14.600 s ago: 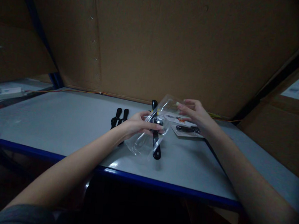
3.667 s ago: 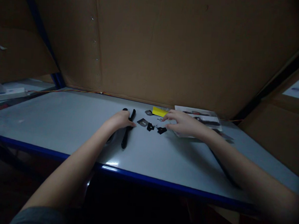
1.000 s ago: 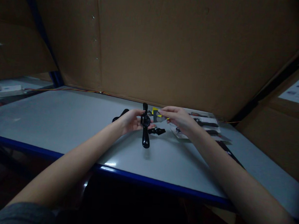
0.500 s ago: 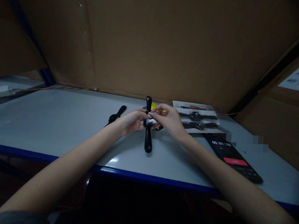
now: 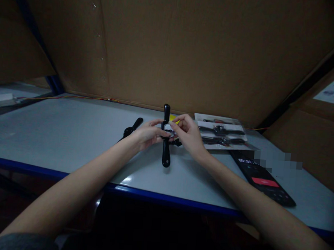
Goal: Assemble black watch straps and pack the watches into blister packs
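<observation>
My left hand grips a black wristwatch at its case, holding it above the grey table with the strap running toward me and away from me. My right hand meets it from the right, fingertips pinched at the watch face on something small that I cannot make out. A yellow card shows just behind the fingers. A second black watch lies on the table left of my left hand. A small black piece lies under my right hand.
Clear bags with black watches lie at the back right. A phone with a lit timer screen rests on the table at the right. Cardboard walls close the back and sides. The table's blue front edge runs across.
Since a second ago my right hand has come in to the watch face and pinched there. The view has swung right, bringing the phone into sight.
</observation>
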The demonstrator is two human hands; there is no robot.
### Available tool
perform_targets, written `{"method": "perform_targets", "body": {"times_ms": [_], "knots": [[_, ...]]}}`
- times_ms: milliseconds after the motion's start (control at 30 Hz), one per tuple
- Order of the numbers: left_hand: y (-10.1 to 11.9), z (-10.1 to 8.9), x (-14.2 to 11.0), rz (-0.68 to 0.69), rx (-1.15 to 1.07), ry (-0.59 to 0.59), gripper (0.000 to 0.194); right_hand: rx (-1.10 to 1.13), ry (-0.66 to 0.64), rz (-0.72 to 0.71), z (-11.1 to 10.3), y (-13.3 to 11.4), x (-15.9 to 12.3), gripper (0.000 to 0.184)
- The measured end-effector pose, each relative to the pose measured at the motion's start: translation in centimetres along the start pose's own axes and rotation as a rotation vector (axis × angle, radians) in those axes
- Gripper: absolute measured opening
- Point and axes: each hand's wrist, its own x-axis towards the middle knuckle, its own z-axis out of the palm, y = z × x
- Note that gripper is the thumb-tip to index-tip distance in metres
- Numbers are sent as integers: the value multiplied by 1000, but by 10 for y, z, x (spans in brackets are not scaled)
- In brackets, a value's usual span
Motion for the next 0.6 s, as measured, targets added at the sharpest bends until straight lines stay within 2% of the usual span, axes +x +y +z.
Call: {"method": "perform_targets", "body": {"times_ms": [200,300,467,600], "knots": [[-1,-5,5,5,36,89,38,-83,-42,72,-29,4,16,23],[-2,-7,6,-14,73,90,31,-190,-83,128,-39,12,19,21],[-4,-14,11,-11,117,130,30,-455,-179,124,-47,26,21,19],[-4,-17,14,5,108,143,20,-577,-262,94,-47,36,23,20]]}}
